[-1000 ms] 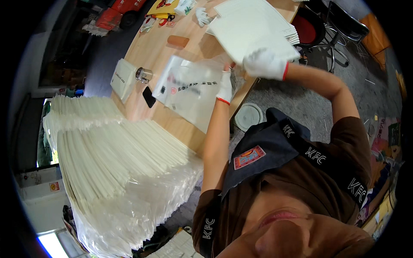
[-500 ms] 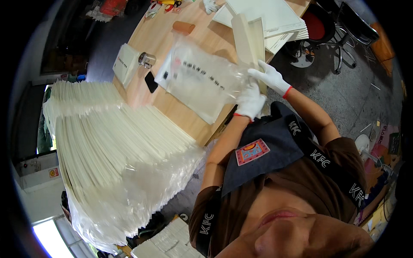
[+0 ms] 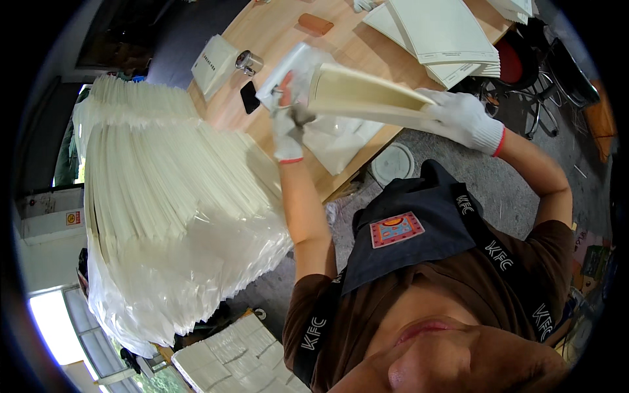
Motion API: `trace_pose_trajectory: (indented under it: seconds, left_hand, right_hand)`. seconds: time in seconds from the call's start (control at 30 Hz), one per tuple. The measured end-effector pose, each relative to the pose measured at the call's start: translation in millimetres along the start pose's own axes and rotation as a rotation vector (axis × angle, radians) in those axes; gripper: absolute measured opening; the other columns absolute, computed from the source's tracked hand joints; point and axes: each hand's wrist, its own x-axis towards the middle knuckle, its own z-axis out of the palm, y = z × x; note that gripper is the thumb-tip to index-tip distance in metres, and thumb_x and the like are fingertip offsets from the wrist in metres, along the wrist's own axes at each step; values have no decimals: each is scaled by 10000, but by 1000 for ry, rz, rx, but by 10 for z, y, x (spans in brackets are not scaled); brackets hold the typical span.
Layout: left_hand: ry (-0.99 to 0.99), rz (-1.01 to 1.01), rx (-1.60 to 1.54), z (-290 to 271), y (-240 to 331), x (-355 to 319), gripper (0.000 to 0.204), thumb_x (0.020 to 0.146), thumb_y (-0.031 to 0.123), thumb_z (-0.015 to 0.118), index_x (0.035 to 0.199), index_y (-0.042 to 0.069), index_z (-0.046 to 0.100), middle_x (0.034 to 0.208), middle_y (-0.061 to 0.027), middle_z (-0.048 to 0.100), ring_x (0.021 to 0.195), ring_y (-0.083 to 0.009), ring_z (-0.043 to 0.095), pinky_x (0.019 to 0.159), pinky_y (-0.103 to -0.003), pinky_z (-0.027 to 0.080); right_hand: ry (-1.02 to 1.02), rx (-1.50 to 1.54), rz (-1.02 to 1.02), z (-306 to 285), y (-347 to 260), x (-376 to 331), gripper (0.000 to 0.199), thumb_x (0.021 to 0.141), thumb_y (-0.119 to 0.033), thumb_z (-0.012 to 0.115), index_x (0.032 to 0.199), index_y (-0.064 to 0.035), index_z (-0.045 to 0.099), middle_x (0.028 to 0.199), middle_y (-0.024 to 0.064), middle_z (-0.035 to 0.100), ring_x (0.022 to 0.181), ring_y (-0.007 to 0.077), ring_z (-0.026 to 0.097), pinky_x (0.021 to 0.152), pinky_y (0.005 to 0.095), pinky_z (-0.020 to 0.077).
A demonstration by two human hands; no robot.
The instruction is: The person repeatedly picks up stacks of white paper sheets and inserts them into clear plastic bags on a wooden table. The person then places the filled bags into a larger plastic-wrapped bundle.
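Both my hands wear white knitted gloves with red cuffs. My right hand (image 3: pixel 465 118) is closed around the right end of a cream folded paper stack (image 3: pixel 367 95), held up over the table edge. The stack's layers gape apart along its upper side. Next to its left end is my left hand (image 3: pixel 288 128), fingers pointing up and smeared by motion, so its grip cannot be made out. Beneath the stack, a clear plastic bag (image 3: pixel 337 147) lies on the table, partly hidden by my left hand and the paper.
The wooden table (image 3: pixel 226 124) holds a white packet (image 3: pixel 215 65), a metal cup (image 3: pixel 249 62), a black phone (image 3: pixel 249 97), an orange-brown block (image 3: pixel 316 25) and cream sheets (image 3: pixel 442 36). A large plastic-wrapped paper pile (image 3: pixel 177 190) stands left. Chairs (image 3: pixel 557 78) stand right; a round white lid (image 3: pixel 392 163) is below the table edge.
My hands have moved apart, the left going leftward from the bag's end. The paper stack is now raised in my right hand above the bag. The view has also shifted.
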Motion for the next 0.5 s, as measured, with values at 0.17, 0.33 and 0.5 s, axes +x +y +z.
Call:
trace_pose_trajectory:
  seconds: [0.17,0.33,0.5]
  left_hand:
    - [-189,276,582,507,210,-629,379,927,128,472,1301,63,472,1178,-35,605,783,-106,571,626,-217,445]
    - [-14,414,824,411,-806,-1207,270,904,152,519,1144,36,565,921,-97,591,778,-171,565,708,-271,443]
    - [-48,781,1178,-213,-1363,-1292,167,906,162,538,961,50,650,822,-30,641,615,-124,581,603,-260,464]
  right_hand:
    - [-374,-220,1,336,-120,429,171,781,-231,576,802,-62,594,892,181,593,715,282,631,575,345,518]
    - [-579,766,403,437,77,520,341,843,-306,595,988,1,627,919,168,645,813,238,633,710,308,492]
    - [-557,1698,789,799,121,265,446,838,-269,653,1127,65,587,998,76,646,897,107,609,768,250,494]
